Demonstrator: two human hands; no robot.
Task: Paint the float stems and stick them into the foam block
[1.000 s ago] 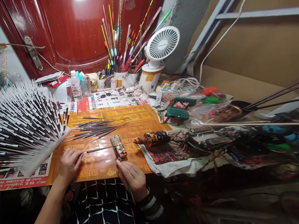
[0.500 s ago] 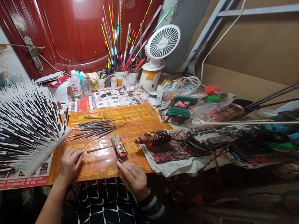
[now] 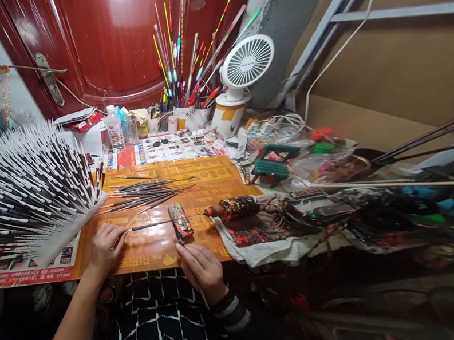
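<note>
My left hand [image 3: 108, 248] pinches the left end of a thin dark rod [image 3: 149, 226]. The rod lies level over the orange table sheet [image 3: 137, 254], and its thin right end reaches the orange tip of a paint-stained motor tool [image 3: 237, 207]. A small paint-smeared block [image 3: 180, 222] sits beneath the rod's right part. My right hand [image 3: 202, 267] is closed round a slim brush-like stick, whose dark tip is at the block's lower left edge. Behind the block lies a loose bunch of dark thin rods [image 3: 144, 194].
A foam block [image 3: 68, 234] full of white-tipped rods fills the left side. At the back stand a water bottle [image 3: 114, 129], cups of colourful sticks and a white fan [image 3: 247, 61]. A stained cloth [image 3: 262, 254] and a green-handled object [image 3: 270, 168] are on the right.
My right hand and the stick's tip have shifted very slightly left and up. My left hand and the rod look unmoved.
</note>
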